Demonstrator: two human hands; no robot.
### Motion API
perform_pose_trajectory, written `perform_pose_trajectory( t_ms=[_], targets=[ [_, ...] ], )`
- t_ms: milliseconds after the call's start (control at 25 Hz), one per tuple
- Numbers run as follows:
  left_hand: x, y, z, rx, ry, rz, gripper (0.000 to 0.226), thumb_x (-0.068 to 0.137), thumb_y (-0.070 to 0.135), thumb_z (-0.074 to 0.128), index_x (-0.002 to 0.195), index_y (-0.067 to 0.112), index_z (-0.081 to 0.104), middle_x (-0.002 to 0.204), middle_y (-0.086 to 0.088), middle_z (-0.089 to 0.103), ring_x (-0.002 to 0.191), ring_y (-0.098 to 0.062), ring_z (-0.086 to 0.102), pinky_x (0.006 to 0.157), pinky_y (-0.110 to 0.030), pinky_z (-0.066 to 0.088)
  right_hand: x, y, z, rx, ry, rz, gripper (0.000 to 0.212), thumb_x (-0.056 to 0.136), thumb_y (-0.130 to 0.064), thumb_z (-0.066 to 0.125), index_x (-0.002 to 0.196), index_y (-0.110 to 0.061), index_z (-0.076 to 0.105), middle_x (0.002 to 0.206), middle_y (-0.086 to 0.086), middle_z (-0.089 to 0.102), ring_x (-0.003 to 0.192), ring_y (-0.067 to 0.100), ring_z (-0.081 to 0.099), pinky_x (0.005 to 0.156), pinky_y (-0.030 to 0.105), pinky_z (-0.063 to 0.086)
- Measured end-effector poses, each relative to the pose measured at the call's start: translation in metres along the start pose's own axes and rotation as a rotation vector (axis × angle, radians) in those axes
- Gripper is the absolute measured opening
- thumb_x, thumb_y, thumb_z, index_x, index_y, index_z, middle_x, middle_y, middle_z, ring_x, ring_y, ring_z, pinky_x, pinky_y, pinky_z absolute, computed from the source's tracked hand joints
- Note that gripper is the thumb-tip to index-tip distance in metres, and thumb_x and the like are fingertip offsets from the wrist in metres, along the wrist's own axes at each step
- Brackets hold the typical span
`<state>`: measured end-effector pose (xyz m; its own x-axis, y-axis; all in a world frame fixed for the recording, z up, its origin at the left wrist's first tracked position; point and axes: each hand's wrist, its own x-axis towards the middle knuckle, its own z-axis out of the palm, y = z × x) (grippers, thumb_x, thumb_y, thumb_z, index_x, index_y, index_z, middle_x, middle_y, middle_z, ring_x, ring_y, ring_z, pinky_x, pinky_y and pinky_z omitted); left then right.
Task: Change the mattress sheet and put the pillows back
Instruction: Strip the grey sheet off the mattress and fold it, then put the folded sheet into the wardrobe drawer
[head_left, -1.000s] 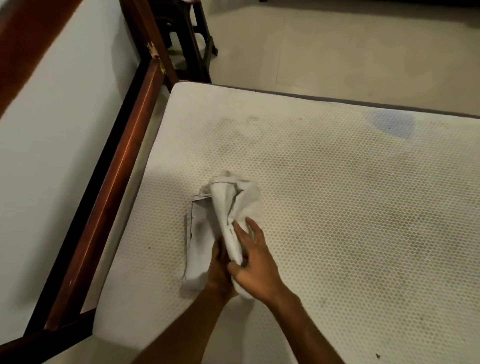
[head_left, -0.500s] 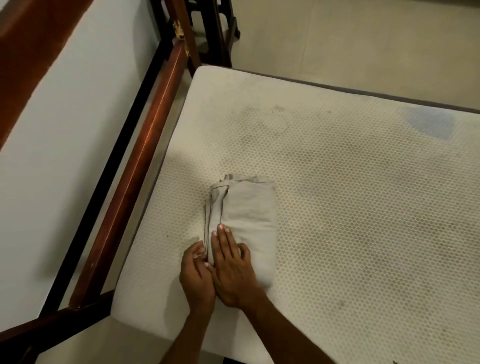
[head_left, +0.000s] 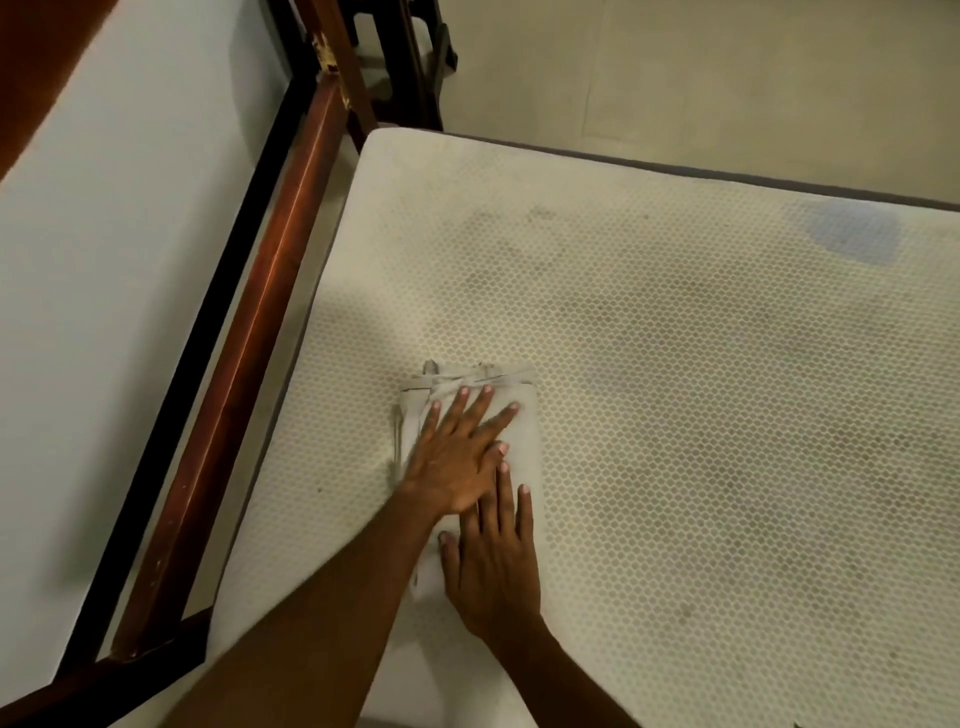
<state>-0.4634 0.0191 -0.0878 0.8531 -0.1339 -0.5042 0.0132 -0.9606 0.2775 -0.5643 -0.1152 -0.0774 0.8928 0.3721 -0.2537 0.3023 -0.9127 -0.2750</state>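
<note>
The folded sheet (head_left: 524, 447) is 1 compact, rectangular bundle of pale grey-beige cloth, soft and smooth, with layered edges and a hem band showing at its far end. It lies flat on the bare mattress (head_left: 701, 415), near the mattress's left edge and towards its near corner.

2 hands rest on it. The left hand (head_left: 457, 457) lies palm down over the middle of the bundle, its grip fully spread: fingers straight and fanned, the tips reaching almost to the far hem. The right hand (head_left: 493, 566) lies palm down on the near end of the bundle, fingers straight and close together, its fingertips tucked beside and partly under the left hand's edge. Neither hand pinches or curls round the cloth; both press flat on it.

The mattress is 1 thick slab with rounded corners, covered in off-white fabric with a fine honeycomb pattern, marked by dull grey smudges and 1 bluish stain (head_left: 852, 231) near the far edge. Along its left side runs the bed frame (head_left: 270, 291), a glossy reddish-brown wooden rail with a dark strip beside it. Beyond the far corner stands dark wooden furniture (head_left: 410, 57) on a pale tiled floor (head_left: 701, 73).
</note>
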Motion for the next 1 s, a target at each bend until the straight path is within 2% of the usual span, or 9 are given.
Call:
perform_pose_trajectory(
  t_ms=[160, 240, 360, 480, 560, 680, 800, 880, 1000],
  targets=[
    [0.035, -0.047, -0.009, -0.022, -0.031, -0.198, 0.065, 0.104, 0.067, 0.015, 0.160, 0.050, -0.015, 0.171, 0.008, -0.024, 0.159, -0.023, -0.021, 0.126, -0.060, -0.007, 0.008, 0.002, 0.004, 0.106, 0.040, -0.047, 0.072, 0.107, -0.043, 0.040, 0.166, -0.010, 0.017, 0.174, 0.016, 0.002, 0.162, 0.031, -0.001, 0.128, 0.057, 0.012],
    [0.025, -0.050, -0.011, -0.231, 0.016, -0.270, 0.076, 0.101, 0.071, 0.029, 0.164, 0.044, -0.004, 0.174, 0.002, -0.013, 0.161, -0.025, -0.008, 0.127, -0.060, 0.005, 0.001, 0.014, 0.002, 0.247, 0.137, 0.032, 0.072, 0.103, -0.043, 0.052, 0.165, -0.016, 0.027, 0.175, 0.009, 0.011, 0.162, 0.025, 0.006, 0.129, 0.050, 0.013],
    [-0.004, -0.026, -0.004, -0.744, 0.319, -0.592, 0.102, 0.083, 0.069, 0.073, 0.160, 0.020, 0.028, 0.162, -0.009, 0.034, 0.148, -0.030, 0.036, 0.120, -0.049, 0.033, -0.014, 0.031, -0.004, 0.647, 0.221, 0.511, 0.087, 0.091, -0.063, 0.063, 0.162, -0.023, 0.031, 0.166, 0.003, 0.032, 0.154, 0.022, 0.031, 0.124, 0.048, 0.030],
    [-0.021, -0.017, 0.000, -1.241, 0.300, -0.840, 0.106, 0.058, 0.070, 0.092, 0.138, 0.012, 0.054, 0.130, 0.002, 0.063, 0.117, -0.020, 0.063, 0.104, -0.038, 0.052, -0.030, 0.030, -0.005, 1.185, 0.063, 0.977, 0.115, 0.066, -0.081, 0.075, 0.158, -0.026, 0.032, 0.144, -0.006, 0.051, 0.134, 0.019, 0.052, 0.115, 0.048, 0.045],
    [-0.020, -0.014, -0.008, -1.472, 0.173, -0.798, 0.084, 0.063, 0.060, 0.094, 0.128, 0.013, 0.065, 0.121, -0.001, 0.073, 0.103, -0.016, 0.071, 0.090, -0.032, 0.059, -0.034, 0.035, -0.008, 1.385, -0.034, 1.053, 0.101, 0.064, -0.071, 0.086, 0.147, -0.026, 0.050, 0.134, -0.010, 0.062, 0.121, 0.016, 0.063, 0.103, 0.044, 0.056],
    [-0.025, 0.001, -0.028, -1.656, 0.031, -0.656, 0.026, 0.092, 0.034, 0.077, 0.112, 0.018, 0.070, 0.109, -0.003, 0.078, 0.087, -0.014, 0.077, 0.066, -0.021, 0.059, -0.026, 0.064, -0.020, 1.537, -0.161, 0.973, 0.054, 0.071, -0.047, 0.093, 0.113, -0.017, 0.075, 0.110, 0.001, 0.080, 0.097, 0.021, 0.075, 0.075, 0.031, 0.059],
    [-0.045, 0.027, -0.048, -1.824, -0.048, -0.592, 0.037, 0.095, 0.036, 0.072, 0.125, 0.015, 0.069, 0.115, -0.007, 0.078, 0.108, -0.023, 0.074, 0.087, -0.034, 0.057, -0.025, 0.088, -0.049, 1.720, -0.177, 0.927, 0.056, 0.073, -0.037, 0.093, 0.121, -0.017, 0.070, 0.114, 0.003, 0.079, 0.107, 0.027, 0.074, 0.084, 0.040, 0.061],
    [-0.063, 0.045, -0.059, -1.906, -0.077, -0.535, 0.041, 0.097, 0.037, 0.070, 0.131, 0.014, 0.066, 0.124, -0.007, 0.076, 0.115, -0.023, 0.072, 0.092, -0.037, 0.056, -0.035, 0.098, -0.073, 1.743, -0.185, 0.893, 0.063, 0.073, -0.034, 0.093, 0.127, -0.017, 0.066, 0.117, 0.005, 0.078, 0.112, 0.031, 0.073, 0.087, 0.043, 0.059],
    [-0.094, 0.075, -0.088, -1.853, -0.164, -0.471, 0.051, 0.094, 0.037, 0.075, 0.139, 0.016, 0.061, 0.134, -0.006, 0.071, 0.126, -0.024, 0.066, 0.105, -0.041, 0.051, -0.069, 0.114, -0.132, 1.697, -0.198, 0.834, 0.068, 0.071, -0.037, 0.094, 0.130, -0.018, 0.065, 0.119, 0.004, 0.077, 0.112, 0.028, 0.073, 0.096, 0.051, 0.060]
  ],
)
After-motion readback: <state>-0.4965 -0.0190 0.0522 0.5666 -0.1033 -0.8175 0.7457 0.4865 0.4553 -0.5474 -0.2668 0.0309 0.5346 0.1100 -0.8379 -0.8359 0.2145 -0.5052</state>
